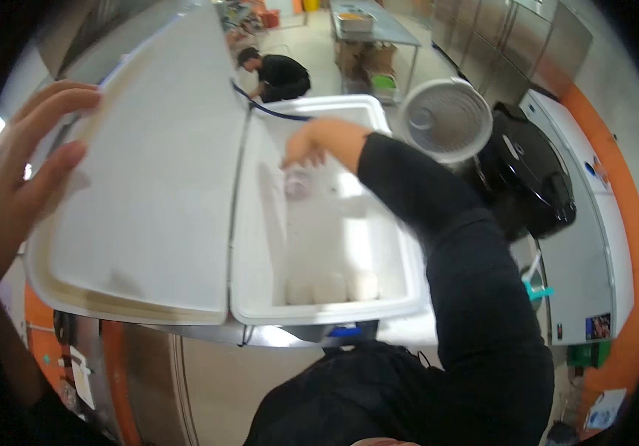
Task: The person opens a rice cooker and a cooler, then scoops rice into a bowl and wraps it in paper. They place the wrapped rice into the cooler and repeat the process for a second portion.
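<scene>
A large white cooler box [401, 297] stands open before me, its lid [148, 186] swung up to the left. My left hand [18, 171] rests on the lid's outer edge with fingers spread, holding it up. My right hand [312, 145], in a black sleeve, reaches down into the box over a small clear container [298, 186] on the white interior; whether the fingers grip it I cannot tell. Several pale round items [330, 286] lie at the near end of the box.
A white strainer-like bowl [446, 119] sits just right of the box, beside a black rice cooker [531, 178] on a white counter [579, 253]. A person in black [278, 74] crouches on the floor beyond. A steel table [379, 26] and steel cabinets stand farther back.
</scene>
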Demonstrator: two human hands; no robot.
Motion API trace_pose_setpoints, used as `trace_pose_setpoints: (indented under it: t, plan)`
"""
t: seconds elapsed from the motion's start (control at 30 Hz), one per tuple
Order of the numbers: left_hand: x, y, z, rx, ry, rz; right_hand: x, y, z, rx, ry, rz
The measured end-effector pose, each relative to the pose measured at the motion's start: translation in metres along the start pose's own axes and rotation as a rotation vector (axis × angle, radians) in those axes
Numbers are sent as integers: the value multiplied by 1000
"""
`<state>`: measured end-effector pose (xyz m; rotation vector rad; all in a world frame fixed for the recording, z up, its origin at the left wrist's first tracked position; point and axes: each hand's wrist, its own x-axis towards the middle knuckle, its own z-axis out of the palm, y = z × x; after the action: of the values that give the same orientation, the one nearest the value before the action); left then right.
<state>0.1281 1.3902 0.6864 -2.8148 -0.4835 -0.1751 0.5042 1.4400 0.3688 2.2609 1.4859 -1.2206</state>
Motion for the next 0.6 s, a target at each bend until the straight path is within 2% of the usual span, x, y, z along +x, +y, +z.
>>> trace_pose_setpoints:
  t: [0.07,0.13,0.2,0.23,0.33,0.37,0.4,0.47,0.5,0.53,0.6]
  plan:
    - [7,13,-27,56,-168,-38,-115,9,3,199,102,-447]
    - [8,19,-28,23,-147,-44,-217,25,29,186,315,-648]
    - [7,29,-29,32,-110,-73,-279,65,58,112,382,-728]
    - [8,32,-32,10,-115,-52,-306,87,76,135,303,-723]
    - [11,79,-39,50,-164,-229,-345,166,136,244,79,-766]
    - [7,75,-38,-1,-141,-135,-353,190,154,266,-9,-605]
    - [8,91,-37,56,-137,-134,-358,214,171,286,-100,-446]
    - [6,124,-37,178,-128,-140,-344,271,218,270,-61,-130]
    - [5,133,-34,371,-113,-61,-332,305,248,206,70,18]
    - [3,146,-30,412,-91,-48,-317,340,281,139,198,165]
    - [0,178,-14,497,-44,-22,-277,408,355,58,318,478]
